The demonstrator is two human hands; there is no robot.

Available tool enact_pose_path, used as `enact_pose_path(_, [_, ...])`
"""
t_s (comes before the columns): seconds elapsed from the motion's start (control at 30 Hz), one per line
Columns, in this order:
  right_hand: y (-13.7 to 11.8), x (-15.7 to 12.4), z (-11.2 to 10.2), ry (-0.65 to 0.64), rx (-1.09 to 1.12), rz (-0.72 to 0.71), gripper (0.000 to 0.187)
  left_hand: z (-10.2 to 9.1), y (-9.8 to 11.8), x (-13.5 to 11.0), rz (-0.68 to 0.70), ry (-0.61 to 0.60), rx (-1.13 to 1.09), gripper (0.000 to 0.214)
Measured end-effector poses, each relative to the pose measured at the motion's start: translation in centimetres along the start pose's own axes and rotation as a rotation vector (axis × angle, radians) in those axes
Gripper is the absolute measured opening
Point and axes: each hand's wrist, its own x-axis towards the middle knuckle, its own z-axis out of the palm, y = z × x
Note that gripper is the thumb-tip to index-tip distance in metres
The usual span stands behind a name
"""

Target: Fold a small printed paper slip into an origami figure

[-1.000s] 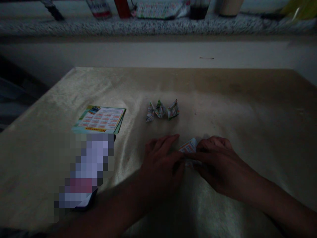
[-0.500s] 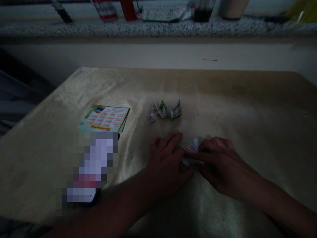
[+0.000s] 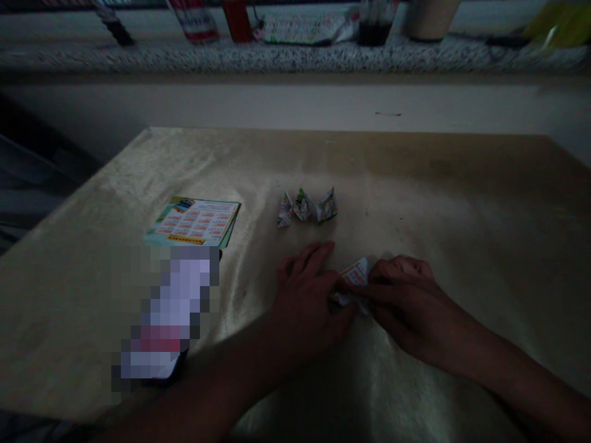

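A small piece of printed folded paper (image 3: 356, 272) lies on the table between my hands, partly covered by the fingers. My left hand (image 3: 308, 292) grips its left side with thumb and forefinger, the other fingers resting on the table. From the right, my right hand (image 3: 409, 298) reaches its index finger across the paper, the thumb close below and the remaining fingers curled. Beyond the hands stand three small folded paper shapes with pointed tips: a left one (image 3: 285, 211), a middle one (image 3: 302, 207) and a right one (image 3: 327, 208).
Printed cards (image 3: 196, 220) lie at the left of the table (image 3: 466, 203), above a phone-like device (image 3: 168, 307) blurred by pixelation. Along the back, a speckled stone ledge (image 3: 286, 58) carries a red container (image 3: 237, 21), a patterned packet (image 3: 300, 27) and a cup of dark liquid (image 3: 376, 27).
My left thumb has drawn back slightly to the left, showing more of the paper's lower edge. My right hand stays nearly in place. The whole view has shifted slightly.
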Motion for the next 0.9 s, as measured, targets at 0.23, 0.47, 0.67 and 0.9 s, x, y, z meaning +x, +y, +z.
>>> enact_pose_path(0.23, [0.3,0.0,0.6,0.078,-0.012,0.012,0.049,-0.6,-0.4,0.3,-0.019,-0.037,-0.049,0.021])
enact_pose_path(0.47, [0.4,0.0,1.0,0.106,-0.025,0.033,0.042,-2.0,-1.1,0.7,-0.077,-0.131,-0.072,0.019])
enact_pose_path(0.67, [0.6,-0.1,1.1,0.122,-0.018,0.023,0.037,-3.5,-1.6,0.9,-0.137,-0.186,-0.054,0.02])
enact_pose_path(0.9, [1.2,-0.4,1.3,0.184,0.003,0.049,0.045,-2.9,-1.7,0.3,-0.065,-0.136,-0.024,0.015])
